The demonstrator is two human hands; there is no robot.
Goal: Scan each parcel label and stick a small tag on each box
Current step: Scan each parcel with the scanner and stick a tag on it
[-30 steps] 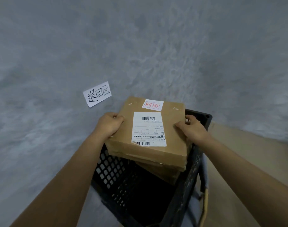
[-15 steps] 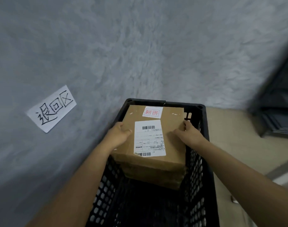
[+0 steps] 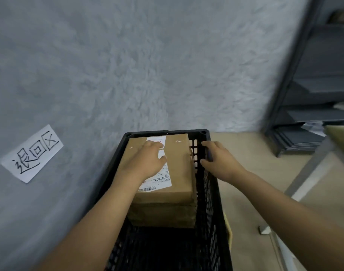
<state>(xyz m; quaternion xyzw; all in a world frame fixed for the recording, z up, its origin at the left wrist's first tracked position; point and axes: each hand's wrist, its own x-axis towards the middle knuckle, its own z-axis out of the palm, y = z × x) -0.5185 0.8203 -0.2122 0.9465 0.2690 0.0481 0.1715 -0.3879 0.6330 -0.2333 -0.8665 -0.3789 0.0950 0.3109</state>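
Note:
A brown cardboard parcel (image 3: 179, 169) lies on top of a stack of parcels at the far end of a black plastic crate (image 3: 210, 202). It bears a white shipping label (image 3: 163, 179) with barcodes and a small red-and-white tag (image 3: 159, 140) near its far edge. My left hand (image 3: 145, 163) rests flat on the parcel's top, covering part of the label. My right hand (image 3: 220, 161) is at the crate's right rim, fingers relaxed, holding nothing.
A white paper sign (image 3: 31, 153) with handwritten characters is stuck on the grey textured wall (image 3: 147, 65) at the left. Dark metal shelving (image 3: 313, 85) stands at the right on a beige floor (image 3: 265, 182). The crate's near half is dark.
Both hands lowered the parcel into the crate onto the stack and let go of its sides. My left hand moved onto its top, my right hand out to the crate rim.

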